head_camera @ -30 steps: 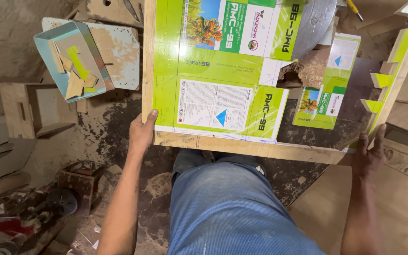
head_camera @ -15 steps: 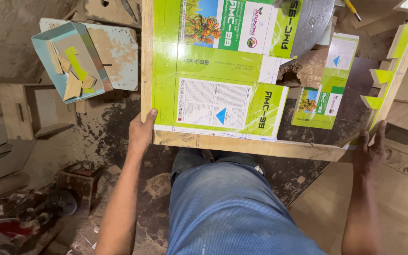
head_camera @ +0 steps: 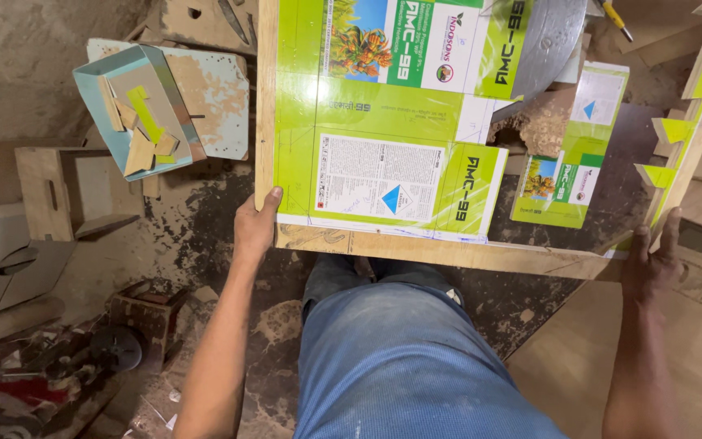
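A flat wooden board [head_camera: 448, 250] lies before me with a green and white flattened carton sheet [head_camera: 383, 114] stuck on it. My left hand [head_camera: 255, 223] grips the board's near left corner, thumb on top by the carton's edge. My right hand [head_camera: 652, 260] holds the near right corner, where a wooden strip [head_camera: 696, 122] with green cardboard tabs runs away up the right side. A smaller green carton piece [head_camera: 574, 154] lies between the sheet and that strip. My legs in blue jeans [head_camera: 400, 358] are below the board.
A light blue tray [head_camera: 103, 77] with wood and cardboard scraps rests on a painted slab at upper left. A small wooden box [head_camera: 62, 191] stands at left, a dark power tool [head_camera: 83, 358] lies at lower left, and plywood sheets [head_camera: 578, 358] lie at lower right.
The board and both hands have stayed almost still; the view has shifted only slightly.
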